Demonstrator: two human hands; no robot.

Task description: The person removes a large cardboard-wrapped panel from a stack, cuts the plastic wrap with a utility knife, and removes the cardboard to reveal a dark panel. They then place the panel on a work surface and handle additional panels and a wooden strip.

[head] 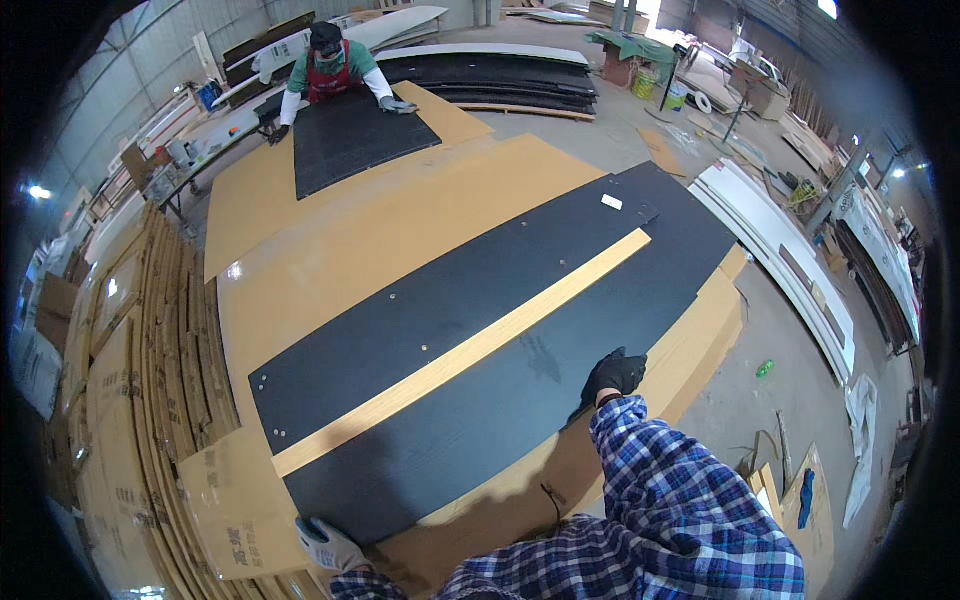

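A wide black panel point(480, 405) lies nearest me on brown cardboard. My left hand point(330, 546), in a grey glove, is at its left front corner; whether the fingers grip it is hidden. With a black glove on, my right hand point(615, 371) is closed over the front edge. A long pale wood strip point(465, 349) runs lengthwise along the black boards. Behind the strip, a narrower black board point(450, 281) shows several small round holes or fittings. A small white rectangular object point(612, 202) lies near its far right end.
Across the cardboard-covered surface point(420, 202), a co-worker point(330, 71) leans over another black panel point(360, 139), both gloved hands on it. Flat cardboard packs point(172, 352) stand at left. White panels point(780, 262) lie on the floor at right; black boards point(510, 82) are stacked behind.
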